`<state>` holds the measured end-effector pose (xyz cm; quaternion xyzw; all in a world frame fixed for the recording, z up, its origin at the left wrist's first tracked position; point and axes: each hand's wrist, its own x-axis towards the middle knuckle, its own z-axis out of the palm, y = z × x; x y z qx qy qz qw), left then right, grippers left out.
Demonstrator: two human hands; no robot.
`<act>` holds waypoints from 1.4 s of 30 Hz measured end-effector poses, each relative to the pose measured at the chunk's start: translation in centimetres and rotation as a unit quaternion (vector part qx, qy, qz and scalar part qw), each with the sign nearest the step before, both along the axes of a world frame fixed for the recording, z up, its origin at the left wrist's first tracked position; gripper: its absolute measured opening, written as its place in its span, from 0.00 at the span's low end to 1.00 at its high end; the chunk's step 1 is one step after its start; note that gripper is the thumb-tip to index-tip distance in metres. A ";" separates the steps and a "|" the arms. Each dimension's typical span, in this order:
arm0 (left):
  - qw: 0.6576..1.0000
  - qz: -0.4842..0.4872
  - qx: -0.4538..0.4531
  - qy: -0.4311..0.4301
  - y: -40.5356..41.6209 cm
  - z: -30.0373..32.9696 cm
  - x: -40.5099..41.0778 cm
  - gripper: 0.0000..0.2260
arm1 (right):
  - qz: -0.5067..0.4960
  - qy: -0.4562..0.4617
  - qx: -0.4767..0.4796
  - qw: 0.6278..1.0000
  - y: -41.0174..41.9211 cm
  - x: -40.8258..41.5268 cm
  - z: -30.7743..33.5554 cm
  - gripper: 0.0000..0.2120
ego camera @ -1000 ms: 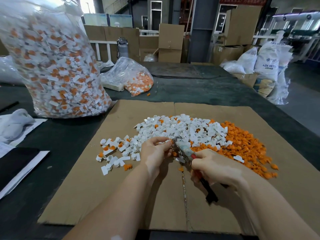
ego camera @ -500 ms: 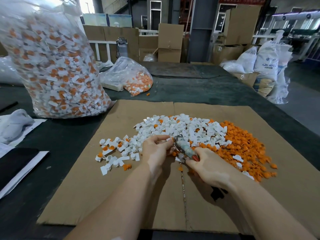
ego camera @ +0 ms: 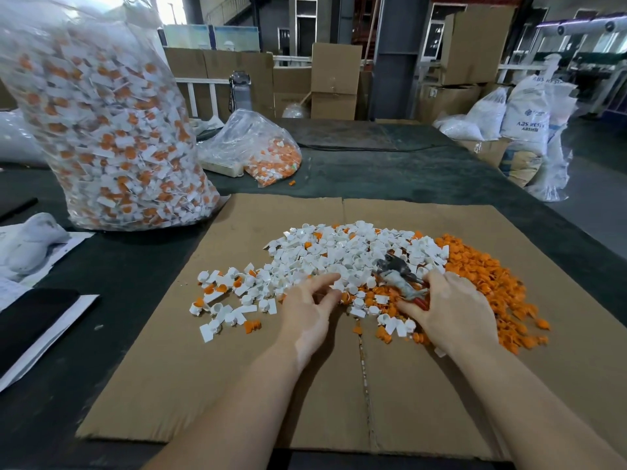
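Note:
On a cardboard sheet [ego camera: 237,368] lies a heap of small white plastic pieces [ego camera: 339,252], with a heap of orange caps [ego camera: 481,276] to its right. My left hand [ego camera: 312,310] reaches into the near edge of the white heap with finger and thumb stretched out and slightly apart; I see nothing held between them. My right hand [ego camera: 451,310] grips the red handles of grey pliers [ego camera: 398,278]. Their jaws point up-left and rest over the white pieces. The handles are mostly hidden under my palm.
A tall clear bag [ego camera: 108,130] full of white-and-orange pieces stands at the left on the dark table [ego camera: 407,174]. A smaller bag [ego camera: 258,147] lies behind the cardboard. Papers and a black flat object [ego camera: 30,320] lie at the left edge. Boxes and sacks stand beyond.
My hands have drawn apart. The left hand left the pliers' jaws and now reaches into the white heap. The right hand moved right and forward with the pliers, down onto the pile.

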<state>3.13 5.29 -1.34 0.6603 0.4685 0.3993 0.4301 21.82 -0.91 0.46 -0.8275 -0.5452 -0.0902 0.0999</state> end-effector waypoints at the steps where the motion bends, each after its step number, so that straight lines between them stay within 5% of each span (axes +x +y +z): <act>1: 1.000 0.003 0.001 -0.009 0.0 -0.1 0.0 0.12 | -0.007 -0.010 -0.007 1.000 0.0 0.1 -0.2 0.30; 5: 1.000 0.009 -0.006 -0.026 0.1 -0.5 0.0 0.12 | -0.006 -0.079 0.008 0.997 -0.1 -0.9 -0.2 0.29; 9: 1.000 -0.001 -0.008 -0.026 0.1 -0.5 0.2 0.10 | 0.185 0.017 0.180 0.966 0.2 -4.0 -0.6 0.14; 12: 1.000 -0.011 0.003 -0.019 0.0 -0.3 0.2 0.08 | 0.271 0.089 0.198 0.938 0.2 -6.2 -1.5 0.09; 17: 0.998 -0.056 0.001 -0.012 -0.5 -0.3 -0.2 0.14 | 0.245 0.164 0.204 0.933 0.4 -6.6 -2.4 0.02; 26: 0.998 -0.043 0.046 0.030 -0.6 -0.6 0.1 0.15 | 0.222 0.190 0.273 0.916 -0.1 -6.6 -2.2 0.09; 42: 0.991 -0.021 0.075 0.108 -1.1 -0.4 0.4 0.12 | 0.266 0.093 0.231 0.931 -0.1 -7.1 -2.7 0.05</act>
